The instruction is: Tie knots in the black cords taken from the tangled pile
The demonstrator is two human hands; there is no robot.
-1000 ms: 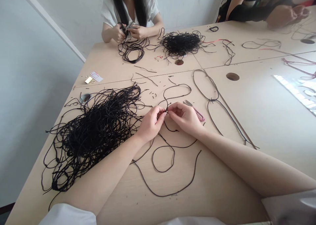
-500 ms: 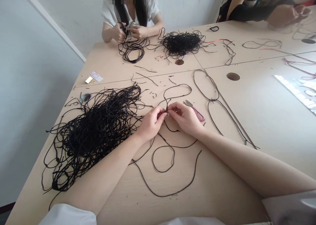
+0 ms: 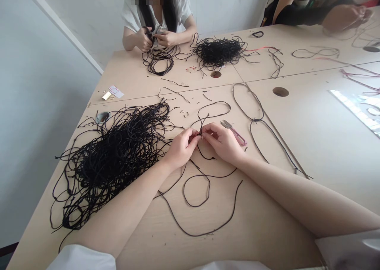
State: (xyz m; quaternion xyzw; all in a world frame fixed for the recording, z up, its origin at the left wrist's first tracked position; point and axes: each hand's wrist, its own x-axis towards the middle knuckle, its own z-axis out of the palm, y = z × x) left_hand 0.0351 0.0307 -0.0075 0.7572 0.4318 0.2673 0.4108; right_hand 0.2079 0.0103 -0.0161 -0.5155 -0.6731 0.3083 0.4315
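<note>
Above the middle of the table, my left hand and my right hand meet fingertip to fingertip. Both pinch a black cord between thumb and forefinger. One loop of it lies beyond my fingers, and a knotted end hangs below them. Longer strands curve over the table towards me. Pink-handled snips lie just beyond my right hand. A large tangled heap of black cords is left of my left hand.
Two joined cord loops lie to the right. Across the table a person holds scissors beside a coil and a second black heap. Another person's hands are at the back right. The table has round holes.
A short cord end now sticks up beyond my fingertips, and the far loop has shifted slightly. My hands have hardly moved. The scissors across the table have closed somewhat.
</note>
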